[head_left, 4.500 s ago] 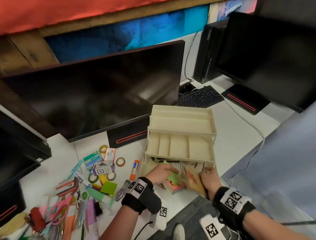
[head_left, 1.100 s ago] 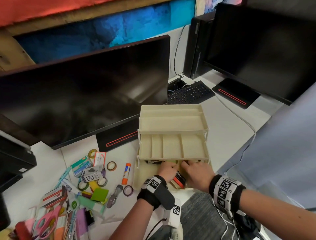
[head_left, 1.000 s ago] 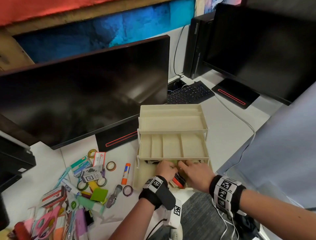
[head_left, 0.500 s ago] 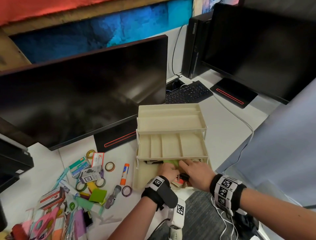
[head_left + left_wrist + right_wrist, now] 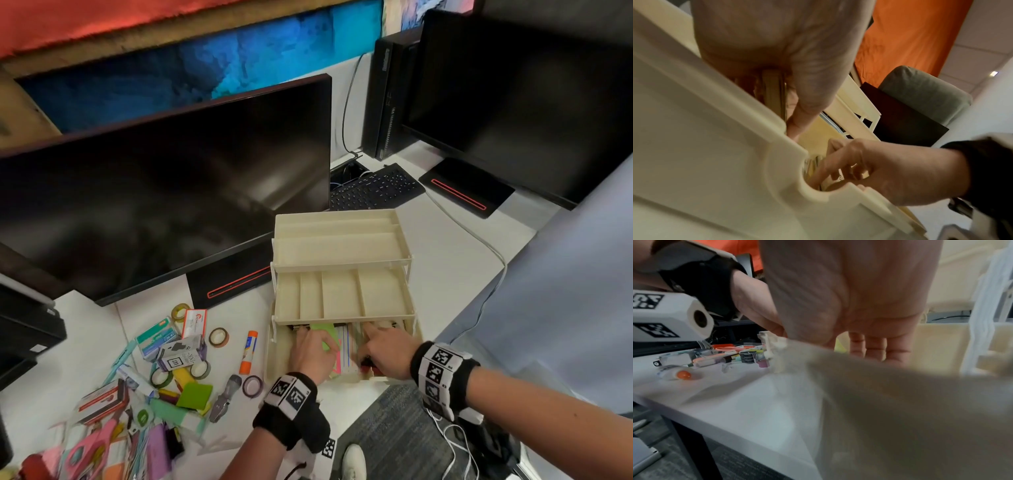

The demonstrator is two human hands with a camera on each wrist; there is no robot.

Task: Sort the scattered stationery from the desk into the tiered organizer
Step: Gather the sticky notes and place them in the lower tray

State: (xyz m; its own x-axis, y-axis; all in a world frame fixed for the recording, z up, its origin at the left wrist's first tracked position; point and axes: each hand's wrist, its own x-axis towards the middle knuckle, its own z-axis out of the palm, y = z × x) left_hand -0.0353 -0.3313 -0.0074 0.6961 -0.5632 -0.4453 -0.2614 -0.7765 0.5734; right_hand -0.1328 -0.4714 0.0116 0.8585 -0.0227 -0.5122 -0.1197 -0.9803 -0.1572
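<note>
Both hands are in the organizer's (image 5: pixel 342 274) bottom tier, left hand (image 5: pixel 313 354) flat on the pads (image 5: pixel 337 349), right hand (image 5: pixel 387 349) extended beside them, tidying; next, I'd guess, fetching more from the worktop pile (image 5: pixel 164 377).

Cream plastic three-tier organizer (image 5: pixel 342 255) upright on the white desk, top and divided middle trays bare. Bottom tray holds a green sticky-note pad (image 5: pixel 325 334) and lined cards (image 5: pixel 346 353). Loose colourful stationery pile (image 5: pixel 144 394) lies to its left, orange-capped glue stick (image 5: pixel 249 351) nearest.
</note>
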